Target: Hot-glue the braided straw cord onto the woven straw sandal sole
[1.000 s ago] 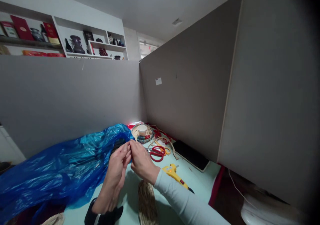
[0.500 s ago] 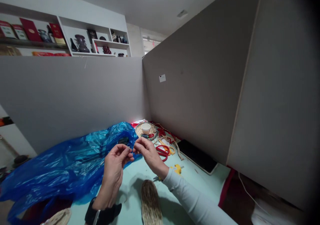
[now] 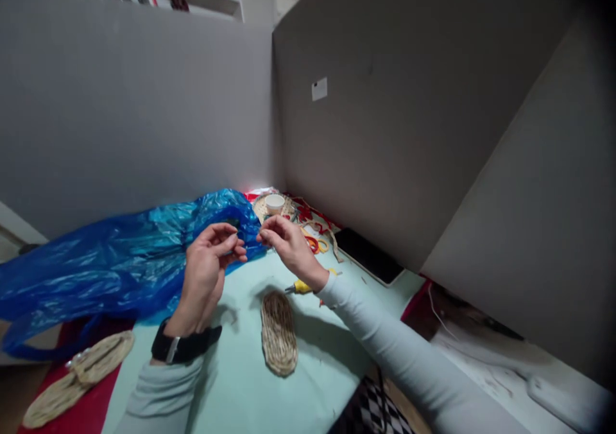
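Note:
Above the pale green tabletop (image 3: pixel 231 357), my left hand (image 3: pixel 209 260) is closed in a pinch, thumb against fingers. What it holds, if anything, is too small to make out. My right hand (image 3: pixel 286 244) pinches level with it, a small gap to the right, and its fingertips also hide anything thin between them. Below both hands lies a woven straw shoe sole (image 3: pixel 280 338). A yellow-handled tool (image 3: pixel 302 286) with a dark tip rests beside the sole, partly behind my right wrist.
Blue plastic sheeting (image 3: pixel 135 254) covers the back left. A straw sandal (image 3: pixel 79 376) lies on red cloth at the left. Farther back are a white cup (image 3: pixel 274 203), orange-handled scissors (image 3: pixel 321 246) and a black flat device (image 3: pixel 370 255). Grey partitions (image 3: pixel 375 151) close off the back and right.
The view has tilted down, bringing the whole sole and more of the sandal into sight. My hands have drawn slightly farther apart, both still pinched.

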`<state>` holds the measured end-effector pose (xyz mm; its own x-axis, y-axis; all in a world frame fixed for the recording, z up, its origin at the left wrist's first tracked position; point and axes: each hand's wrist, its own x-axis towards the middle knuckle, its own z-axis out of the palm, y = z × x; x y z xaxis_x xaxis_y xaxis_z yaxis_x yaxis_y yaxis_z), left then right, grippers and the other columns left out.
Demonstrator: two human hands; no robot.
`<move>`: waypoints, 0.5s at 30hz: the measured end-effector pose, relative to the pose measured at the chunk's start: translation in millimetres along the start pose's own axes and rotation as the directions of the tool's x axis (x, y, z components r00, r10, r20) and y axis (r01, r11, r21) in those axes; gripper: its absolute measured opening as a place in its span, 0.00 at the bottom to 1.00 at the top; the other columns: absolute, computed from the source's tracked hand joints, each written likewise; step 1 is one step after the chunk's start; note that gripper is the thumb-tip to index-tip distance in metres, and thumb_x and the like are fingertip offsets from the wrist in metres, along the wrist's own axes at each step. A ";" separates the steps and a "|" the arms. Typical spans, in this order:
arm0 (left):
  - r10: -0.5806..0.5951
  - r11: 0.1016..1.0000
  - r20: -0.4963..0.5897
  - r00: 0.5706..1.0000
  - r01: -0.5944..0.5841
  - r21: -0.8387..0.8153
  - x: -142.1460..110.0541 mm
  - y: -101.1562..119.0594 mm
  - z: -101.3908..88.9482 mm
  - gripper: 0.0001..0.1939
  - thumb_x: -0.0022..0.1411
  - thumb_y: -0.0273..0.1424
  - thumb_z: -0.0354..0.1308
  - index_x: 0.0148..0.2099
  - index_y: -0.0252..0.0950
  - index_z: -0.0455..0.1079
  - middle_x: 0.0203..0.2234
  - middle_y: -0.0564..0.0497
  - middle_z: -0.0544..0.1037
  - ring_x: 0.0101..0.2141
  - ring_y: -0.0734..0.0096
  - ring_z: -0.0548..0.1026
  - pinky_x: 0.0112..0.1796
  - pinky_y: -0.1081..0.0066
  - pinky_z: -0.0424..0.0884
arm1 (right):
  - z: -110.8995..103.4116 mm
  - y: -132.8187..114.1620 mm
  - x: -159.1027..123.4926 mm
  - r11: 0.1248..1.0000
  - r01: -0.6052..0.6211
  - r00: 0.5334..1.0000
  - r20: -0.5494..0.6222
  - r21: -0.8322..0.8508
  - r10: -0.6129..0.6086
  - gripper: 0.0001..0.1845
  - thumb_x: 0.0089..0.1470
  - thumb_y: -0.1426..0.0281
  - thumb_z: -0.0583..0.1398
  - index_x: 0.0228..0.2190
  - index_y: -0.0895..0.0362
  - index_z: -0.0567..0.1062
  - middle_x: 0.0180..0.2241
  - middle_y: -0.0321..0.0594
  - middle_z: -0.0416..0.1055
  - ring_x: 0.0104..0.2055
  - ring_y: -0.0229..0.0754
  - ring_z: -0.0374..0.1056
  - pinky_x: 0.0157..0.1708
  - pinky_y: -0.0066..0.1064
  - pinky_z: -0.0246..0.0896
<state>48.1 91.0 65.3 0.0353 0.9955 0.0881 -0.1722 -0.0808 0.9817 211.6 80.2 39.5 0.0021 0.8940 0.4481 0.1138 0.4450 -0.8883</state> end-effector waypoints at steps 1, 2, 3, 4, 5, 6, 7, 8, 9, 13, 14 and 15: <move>-0.004 1.000 0.012 1.000 0.004 0.001 0.2 0.5 -0.4 0.20 0.67 0.36 0.60 0.58 0.37 0.69 0.54 0.43 0.75 0.47 0.57 0.77 0.45 0.52 0.76 | -1.5 0.2 -1.3 1.000 -0.005 1.000 0.003 -0.008 0.005 0.16 0.65 0.63 0.62 0.51 0.57 0.73 0.51 0.44 0.74 0.46 0.47 0.74 0.45 0.45 0.73; -0.007 1.000 0.021 1.000 0.007 0.002 0.3 1.4 -0.9 0.20 0.67 0.36 0.60 0.58 0.37 0.69 0.53 0.43 0.75 0.47 0.57 0.77 0.44 0.52 0.76 | -2.6 0.3 -2.9 1.000 -0.006 1.000 0.007 -0.015 0.006 0.16 0.65 0.64 0.61 0.51 0.57 0.73 0.50 0.44 0.74 0.46 0.47 0.74 0.45 0.45 0.73; -0.008 1.000 0.031 0.999 0.008 0.001 0.2 2.6 -1.2 0.19 0.67 0.36 0.60 0.58 0.37 0.69 0.53 0.43 0.75 0.47 0.57 0.77 0.44 0.52 0.77 | -3.3 0.2 -4.8 1.000 -0.004 1.000 0.010 -0.022 0.004 0.16 0.65 0.64 0.61 0.51 0.57 0.73 0.50 0.44 0.74 0.46 0.46 0.74 0.45 0.44 0.73; -0.004 1.000 0.039 0.999 0.004 -0.001 -0.1 4.1 -1.4 0.19 0.67 0.36 0.60 0.57 0.37 0.69 0.53 0.43 0.75 0.46 0.58 0.77 0.44 0.53 0.77 | -3.7 -0.1 -6.7 1.000 0.000 1.000 0.015 -0.027 0.000 0.16 0.65 0.64 0.61 0.51 0.57 0.73 0.50 0.44 0.74 0.45 0.46 0.74 0.44 0.44 0.73; 0.004 1.000 0.047 0.999 -0.004 -0.005 -0.7 5.6 -1.3 0.18 0.67 0.36 0.60 0.57 0.36 0.70 0.52 0.44 0.76 0.45 0.59 0.78 0.43 0.54 0.77 | -4.0 -0.5 -8.6 0.999 0.007 1.000 0.020 -0.033 -0.006 0.16 0.65 0.64 0.61 0.51 0.57 0.73 0.49 0.44 0.74 0.45 0.46 0.75 0.44 0.43 0.74; 0.015 1.000 0.054 0.998 -0.015 -0.010 -1.6 7.2 -1.1 0.17 0.67 0.36 0.60 0.55 0.36 0.70 0.49 0.45 0.77 0.42 0.61 0.78 0.40 0.57 0.78 | -4.2 -1.1 -10.1 0.999 0.014 1.000 0.023 -0.040 -0.013 0.16 0.65 0.64 0.61 0.51 0.57 0.73 0.49 0.44 0.74 0.44 0.45 0.75 0.43 0.43 0.74; 0.028 0.999 0.062 0.998 -0.027 -0.017 -2.7 8.7 -0.6 0.15 0.67 0.36 0.60 0.53 0.35 0.71 0.44 0.47 0.78 0.36 0.66 0.78 0.34 0.63 0.78 | -4.4 -1.8 -11.2 0.999 0.022 0.999 0.026 -0.049 -0.021 0.16 0.65 0.64 0.61 0.52 0.57 0.73 0.48 0.43 0.74 0.43 0.45 0.75 0.42 0.42 0.74; 0.039 0.999 0.073 0.997 -0.038 -0.023 -4.0 10.0 0.2 0.12 0.67 0.34 0.60 0.50 0.34 0.72 0.37 0.50 0.78 0.28 0.72 0.76 0.27 0.69 0.75 | -4.7 -2.6 -11.8 0.998 0.029 0.999 0.027 -0.060 -0.027 0.16 0.65 0.64 0.61 0.51 0.57 0.73 0.48 0.43 0.75 0.42 0.44 0.75 0.42 0.42 0.74; 0.048 0.999 0.087 0.995 -0.045 -0.029 -5.4 11.1 1.2 0.08 0.67 0.31 0.60 0.47 0.34 0.72 0.29 0.55 0.76 0.21 0.78 0.70 0.21 0.75 0.69 | -5.1 -3.5 -11.9 0.997 0.035 0.999 0.026 -0.075 -0.033 0.16 0.65 0.64 0.61 0.51 0.57 0.73 0.47 0.43 0.75 0.42 0.44 0.75 0.41 0.41 0.74; 0.063 0.998 0.132 0.989 -0.059 -0.034 -10.6 13.3 6.4 0.04 0.61 0.24 0.60 0.39 0.36 0.71 0.11 0.65 0.59 0.10 0.83 0.50 0.10 0.81 0.49 | -8.3 -6.4 -10.3 0.989 0.051 0.999 0.013 -0.136 -0.050 0.15 0.66 0.64 0.60 0.50 0.58 0.73 0.47 0.42 0.75 0.42 0.44 0.75 0.42 0.42 0.74; 0.070 0.997 0.135 0.988 -0.067 -0.031 -11.5 13.4 7.6 0.04 0.60 0.25 0.61 0.39 0.36 0.71 0.11 0.65 0.59 0.09 0.83 0.50 0.10 0.81 0.49 | -9.5 -6.6 -10.3 0.988 0.055 0.998 0.017 -0.147 -0.053 0.15 0.67 0.64 0.59 0.50 0.58 0.73 0.47 0.42 0.75 0.42 0.44 0.75 0.42 0.42 0.74; 0.084 0.996 0.131 0.988 -0.081 -0.027 -11.9 13.4 8.8 0.05 0.59 0.26 0.62 0.39 0.37 0.72 0.10 0.65 0.58 0.09 0.83 0.50 0.10 0.81 0.50 | -10.7 -6.5 -10.6 0.986 0.060 0.998 0.027 -0.155 -0.056 0.14 0.67 0.64 0.59 0.50 0.58 0.73 0.47 0.42 0.75 0.42 0.44 0.75 0.41 0.41 0.74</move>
<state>54.0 77.6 78.9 0.1496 0.9700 0.1916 -0.2010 -0.1599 0.9664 221.5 67.3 41.6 -0.0310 0.8686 0.4946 0.2661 0.4841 -0.8335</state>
